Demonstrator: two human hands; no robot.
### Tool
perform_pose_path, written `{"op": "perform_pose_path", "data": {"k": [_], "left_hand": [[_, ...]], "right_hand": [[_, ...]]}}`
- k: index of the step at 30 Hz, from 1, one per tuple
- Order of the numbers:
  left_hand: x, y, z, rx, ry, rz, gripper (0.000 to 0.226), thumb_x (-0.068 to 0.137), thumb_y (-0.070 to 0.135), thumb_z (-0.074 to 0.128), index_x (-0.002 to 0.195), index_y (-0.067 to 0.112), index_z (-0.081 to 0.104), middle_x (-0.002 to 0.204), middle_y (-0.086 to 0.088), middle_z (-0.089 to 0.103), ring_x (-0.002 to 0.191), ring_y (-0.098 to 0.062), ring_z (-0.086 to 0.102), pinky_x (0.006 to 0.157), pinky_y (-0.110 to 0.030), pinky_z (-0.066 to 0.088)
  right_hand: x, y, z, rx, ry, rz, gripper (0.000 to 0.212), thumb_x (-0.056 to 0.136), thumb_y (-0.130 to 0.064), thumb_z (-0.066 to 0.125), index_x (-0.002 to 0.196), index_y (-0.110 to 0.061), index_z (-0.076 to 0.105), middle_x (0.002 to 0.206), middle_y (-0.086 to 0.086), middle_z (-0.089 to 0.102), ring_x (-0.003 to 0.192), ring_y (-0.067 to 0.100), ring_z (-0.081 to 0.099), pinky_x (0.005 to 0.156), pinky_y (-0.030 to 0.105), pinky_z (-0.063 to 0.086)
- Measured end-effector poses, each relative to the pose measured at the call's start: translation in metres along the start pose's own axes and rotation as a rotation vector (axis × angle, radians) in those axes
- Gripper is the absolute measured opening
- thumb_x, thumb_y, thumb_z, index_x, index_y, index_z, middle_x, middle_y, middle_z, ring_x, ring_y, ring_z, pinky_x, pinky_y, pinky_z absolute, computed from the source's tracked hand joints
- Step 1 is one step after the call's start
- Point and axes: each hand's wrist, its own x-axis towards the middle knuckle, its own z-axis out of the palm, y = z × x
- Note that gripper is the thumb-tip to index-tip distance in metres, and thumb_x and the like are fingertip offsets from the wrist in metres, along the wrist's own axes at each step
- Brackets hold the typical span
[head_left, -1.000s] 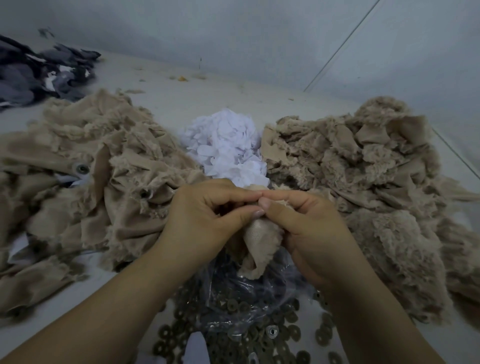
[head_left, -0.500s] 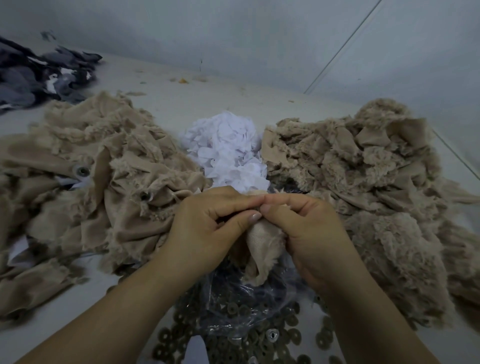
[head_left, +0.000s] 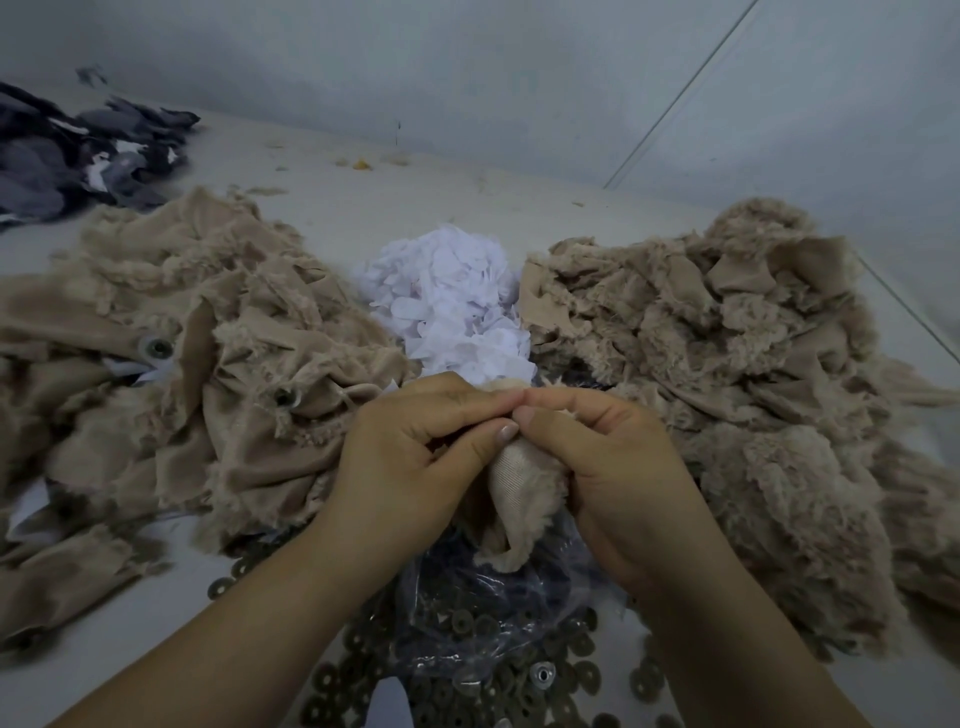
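Two hands meet at the middle of your head view: your left hand (head_left: 410, 457) and your right hand (head_left: 618, 483) both pinch one small beige plush fabric piece (head_left: 519, 499). Your fingers (head_left: 571, 402) are curled tight around its upper edge, thumb tips nearly touching each other. The piece hangs down between your palms, its smooth woven backing turned toward you and its fuzzy fringe showing along the lower edge. Directly below it lies a crumpled clear plastic bag (head_left: 483, 613) holding dark round washers, and more loose dark round washers (head_left: 582, 675) are scattered on the pale grey worktop (head_left: 363, 208) around the bag. To your left sprawls a large heap of beige plush fabric pieces (head_left: 182, 441), two of them showing a round grey stud (head_left: 156, 347). To your right sits a second, fluffier heap of beige plush pieces (head_left: 727, 374), just beside your right wrist. Between the two heaps, just beyond your knuckles, is a mound of small white cut-out pieces (head_left: 452, 306). Far off at the upper left corner lies a pile of dark grey fabric scraps (head_left: 67, 156), well apart from everything else.
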Motion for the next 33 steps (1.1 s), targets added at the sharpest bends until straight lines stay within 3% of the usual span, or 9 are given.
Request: {"op": "perform_pose_path", "data": {"k": [4,11,16,20,23,28,33], "left_hand": [[-0.001,0.001,0.002,-0.086,-0.008,-0.074,0.024,0.084,0.01,0.071,0.107,0.006,0.074,0.095,-0.001,0.075,0.091,-0.01,0.07,0.085,-0.023,0.054],[-0.009,0.004,0.009,-0.178,0.102,-0.135,0.023,0.087,0.006,0.066,0.105,0.017,0.074,0.092,0.008,0.074,0.089,-0.002,0.068,0.08,-0.014,0.05],[-0.011,0.008,0.016,-0.372,0.191,-0.308,0.026,0.089,0.0,0.064,0.099,0.021,0.078,0.079,0.005,0.074,0.07,-0.001,0.067,0.069,-0.014,0.052],[-0.01,0.01,0.023,-0.539,0.209,-0.43,0.017,0.088,-0.002,0.064,0.089,0.011,0.076,0.067,-0.005,0.066,0.056,-0.01,0.056,0.056,-0.02,0.051],[-0.012,0.009,0.024,-0.543,0.232,-0.443,0.01,0.087,-0.001,0.065,0.091,0.005,0.072,0.071,-0.011,0.066,0.06,-0.016,0.057,0.06,-0.025,0.053],[-0.013,0.008,0.026,-0.463,0.248,-0.412,0.017,0.091,-0.001,0.062,0.088,0.013,0.071,0.081,-0.019,0.068,0.07,-0.031,0.062,0.066,-0.039,0.055],[-0.009,0.007,0.027,-0.464,0.237,-0.376,0.025,0.091,-0.004,0.06,0.088,0.019,0.069,0.074,-0.013,0.062,0.068,-0.025,0.058,0.065,-0.036,0.052]], "right_hand": [[0.0,-0.001,0.001,0.083,0.007,0.046,0.011,0.081,-0.004,0.068,0.081,-0.008,0.079,0.089,0.022,0.075,0.082,0.027,0.075,0.068,0.03,0.059],[0.0,0.0,0.001,0.051,0.038,0.051,0.015,0.083,-0.004,0.067,0.078,-0.013,0.079,0.088,0.019,0.076,0.081,0.025,0.074,0.07,0.033,0.059],[0.0,0.001,0.0,0.032,0.069,0.051,0.011,0.073,-0.011,0.075,0.083,-0.01,0.078,0.089,0.02,0.076,0.079,0.027,0.075,0.066,0.032,0.059],[0.0,0.003,0.0,-0.024,0.121,0.026,0.009,0.084,-0.004,0.071,0.082,-0.009,0.078,0.087,0.02,0.076,0.08,0.028,0.074,0.067,0.034,0.058],[0.0,0.004,0.003,0.035,0.134,0.025,0.018,0.086,0.004,0.066,0.078,-0.005,0.079,0.084,0.021,0.076,0.077,0.027,0.076,0.062,0.029,0.059],[0.0,0.01,0.005,0.057,0.134,0.013,0.015,0.086,0.002,0.065,0.083,-0.004,0.079,0.086,0.022,0.076,0.08,0.03,0.076,0.063,0.03,0.059],[0.0,0.011,0.003,0.077,0.156,0.006,0.011,0.086,0.002,0.067,0.09,0.0,0.077,0.091,0.021,0.076,0.089,0.031,0.075,0.07,0.032,0.06]]}}
